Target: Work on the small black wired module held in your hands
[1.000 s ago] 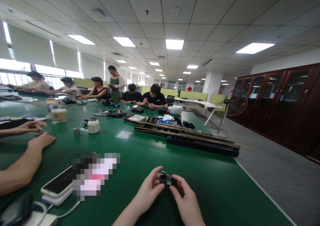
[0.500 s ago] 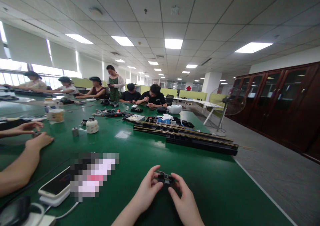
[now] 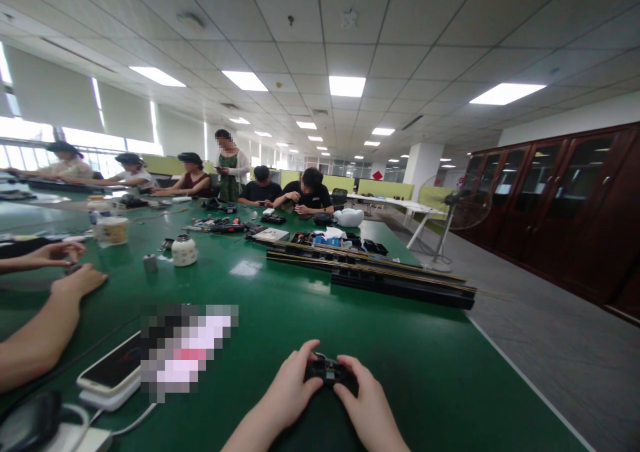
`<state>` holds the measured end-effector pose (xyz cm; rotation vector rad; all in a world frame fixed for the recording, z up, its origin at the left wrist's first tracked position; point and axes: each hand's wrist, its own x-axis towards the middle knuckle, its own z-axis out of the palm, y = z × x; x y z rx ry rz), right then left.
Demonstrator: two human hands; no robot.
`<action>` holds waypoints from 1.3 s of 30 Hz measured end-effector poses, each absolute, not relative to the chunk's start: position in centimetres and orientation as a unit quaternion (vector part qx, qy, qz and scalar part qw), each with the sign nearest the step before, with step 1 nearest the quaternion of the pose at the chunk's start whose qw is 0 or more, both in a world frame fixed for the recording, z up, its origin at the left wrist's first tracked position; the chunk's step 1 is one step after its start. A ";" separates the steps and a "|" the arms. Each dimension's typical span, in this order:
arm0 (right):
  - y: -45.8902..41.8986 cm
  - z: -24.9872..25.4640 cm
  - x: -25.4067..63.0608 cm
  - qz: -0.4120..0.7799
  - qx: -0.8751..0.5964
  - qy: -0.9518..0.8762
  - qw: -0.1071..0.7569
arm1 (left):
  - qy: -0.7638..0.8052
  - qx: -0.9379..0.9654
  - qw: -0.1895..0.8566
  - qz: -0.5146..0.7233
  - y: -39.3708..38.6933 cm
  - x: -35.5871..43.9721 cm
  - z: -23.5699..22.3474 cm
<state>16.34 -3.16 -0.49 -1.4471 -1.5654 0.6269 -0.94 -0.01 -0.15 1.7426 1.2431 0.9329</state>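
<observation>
A small black part with a bit of metal (image 3: 326,370) sits between both my hands, low over the green table (image 3: 410,365). My left hand (image 3: 294,382) pinches its left end with thumb and curled fingers. My right hand (image 3: 364,399) grips its right end the same way. Both hands rest close to the table's near edge.
A phone (image 3: 113,371) lies on a white pad with a cable to my left, beside a co-worker's forearm (image 3: 37,335). Long black rails (image 3: 380,279) lie across the table's middle. A white jar (image 3: 184,250), a cup (image 3: 113,230) and several seated people are farther back.
My hands have sunk lower toward the table with the black part and closed tighter around it. The co-worker's arms have hardly moved.
</observation>
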 end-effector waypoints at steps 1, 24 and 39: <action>-3.2 -0.5 16.3 0.250 -0.583 -0.632 0.445 | 0.490 0.685 0.393 0.369 0.0 -0.9 -0.1; -3.3 0.2 15.9 0.220 -0.573 -0.667 0.422 | 0.469 0.663 0.415 0.409 0.2 -0.9 -0.7; -3.1 0.3 15.6 0.194 -0.587 -0.678 0.397 | 0.453 0.743 0.347 0.350 0.0 -1.1 -0.5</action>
